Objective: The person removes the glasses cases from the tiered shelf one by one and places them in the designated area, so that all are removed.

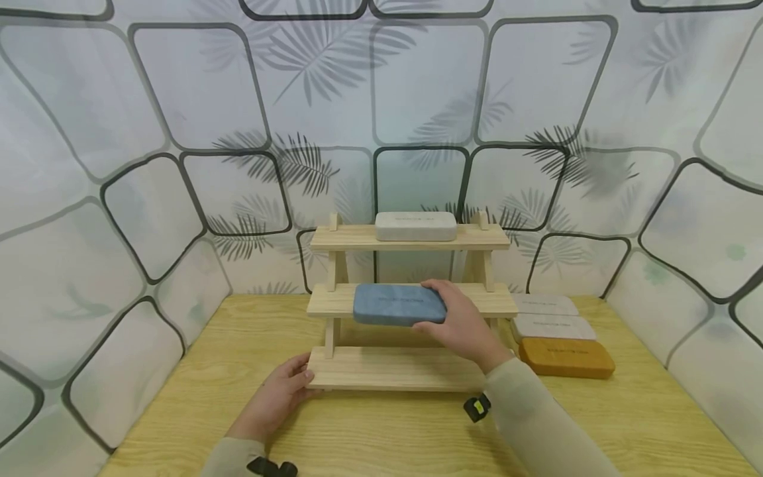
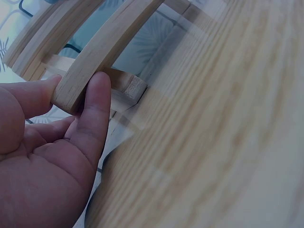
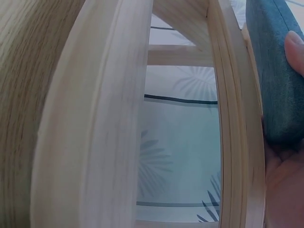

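Observation:
My right hand [image 1: 463,323] grips the right end of a blue oblong case [image 1: 398,305] with rounded corners and faint lettering on its face. In the head view the case overlaps the middle tier of a three-tier wooden display stand [image 1: 393,368]. In the right wrist view the blue case [image 3: 276,80] is close beside a shelf board, with a thumb on its side. My left hand [image 1: 280,392] holds the left end of the stand's lowest board. The left wrist view shows that hand's thumb and fingers pinching the board end [image 2: 76,88]. A white case [image 1: 415,226] lies on the top tier.
On the table [image 1: 197,424] right of the stand lie an orange case [image 1: 566,358] and two pale cases, a nearer one [image 1: 554,327] and a farther one [image 1: 545,304]. Patterned fabric walls [image 1: 429,86] with leaf prints enclose the back and sides.

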Available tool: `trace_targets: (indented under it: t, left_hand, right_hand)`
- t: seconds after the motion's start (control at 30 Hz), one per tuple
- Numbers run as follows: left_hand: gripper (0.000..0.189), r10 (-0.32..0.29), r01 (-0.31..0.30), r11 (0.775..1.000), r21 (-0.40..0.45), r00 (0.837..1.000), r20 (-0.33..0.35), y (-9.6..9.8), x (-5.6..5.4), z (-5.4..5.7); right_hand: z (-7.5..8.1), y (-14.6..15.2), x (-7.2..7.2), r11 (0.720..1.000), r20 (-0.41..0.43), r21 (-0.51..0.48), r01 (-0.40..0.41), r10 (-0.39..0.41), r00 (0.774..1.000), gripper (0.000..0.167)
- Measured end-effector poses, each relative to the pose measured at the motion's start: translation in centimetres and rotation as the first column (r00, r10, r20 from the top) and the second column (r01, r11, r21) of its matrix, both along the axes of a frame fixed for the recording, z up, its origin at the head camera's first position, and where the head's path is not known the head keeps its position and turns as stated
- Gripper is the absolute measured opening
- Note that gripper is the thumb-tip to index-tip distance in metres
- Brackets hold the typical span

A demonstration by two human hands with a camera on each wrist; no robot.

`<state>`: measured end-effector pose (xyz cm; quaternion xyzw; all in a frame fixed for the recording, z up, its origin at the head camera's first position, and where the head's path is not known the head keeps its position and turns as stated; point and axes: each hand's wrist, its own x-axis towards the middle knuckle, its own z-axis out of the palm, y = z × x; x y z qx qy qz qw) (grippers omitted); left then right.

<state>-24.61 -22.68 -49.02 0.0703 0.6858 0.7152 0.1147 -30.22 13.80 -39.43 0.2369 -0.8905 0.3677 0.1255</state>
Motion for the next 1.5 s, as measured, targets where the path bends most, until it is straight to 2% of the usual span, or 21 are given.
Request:
trace_targets:
  t: [0.17,0.4,0.63,0.97,1.5]
  left_hand:
    - [0.057,-0.010,0.011,1.000,0.006,1.000,-0.005,0.0,0.1,0.1]
    - [0.056,0.004,-0.004,1.000,-0.003,1.000,0.001,0.0,0.2,0.2]
    - [0.055,0.011,-0.011,1.000,-0.013,1.000,-0.001,0.1,0.3,0.3]
    - [0.055,0.020,-0.020,1.000,0.002,1.000,0.005,0.2,0.0,0.1]
    - [0.055,0.030,-0.030,0.999,-0.011,0.999,0.030,0.1,-0.1,0.2]
  right_hand:
    - [0.0,0.2,0.2,1.000,-0.015,0.011,-0.011,0.011,1.000,0.082]
    - [-0.1,0.9,0.8,1.000,0.015,-0.003,-0.005,0.005,1.000,0.083]
    - [-0.1,1.5,1.3,1.000,-0.001,-0.014,-0.003,0.003,1.000,0.084]
    - [-0.1,2.7,2.4,0.999,-0.006,-0.040,-0.019,0.019,1.000,0.084]
    - [-0.3,6.4,3.8,0.999,-0.007,0.027,0.041,-0.041,0.999,0.082]
